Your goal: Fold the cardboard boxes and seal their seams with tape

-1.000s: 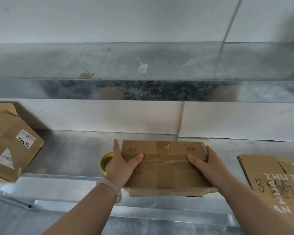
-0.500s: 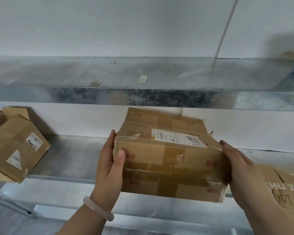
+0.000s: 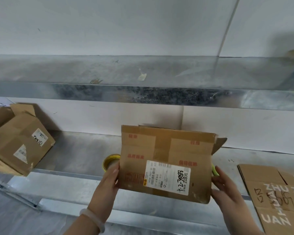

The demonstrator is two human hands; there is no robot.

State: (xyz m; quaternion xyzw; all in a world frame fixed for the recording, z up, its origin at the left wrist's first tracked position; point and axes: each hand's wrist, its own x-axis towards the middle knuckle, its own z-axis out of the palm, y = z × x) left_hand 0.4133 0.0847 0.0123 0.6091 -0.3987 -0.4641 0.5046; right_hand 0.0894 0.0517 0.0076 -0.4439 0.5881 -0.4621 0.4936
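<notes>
A brown cardboard box [image 3: 159, 155] with a white shipping label is lifted above the metal shelf, its labelled face turned toward me. My left hand [image 3: 109, 180] grips its left edge, thumb on the front. My right hand [image 3: 226, 189] holds its right edge, fingers behind the box. A loose flap sticks out at the box's upper right corner. A yellow tape roll [image 3: 109, 161] stands on the shelf just left of the box, partly hidden by my left hand.
A taped brown box [image 3: 22, 143] sits tilted at the shelf's left end. Flattened cardboard [image 3: 275, 194] with white lettering lies on the right. The metal shelf [image 3: 78, 150] runs along a white wall, and an upper metal ledge [image 3: 143, 92] hangs above it.
The box was lying on the shelf; both hands lifted it and rotated it, so the labelled face now points at me. The tape roll is in view again.
</notes>
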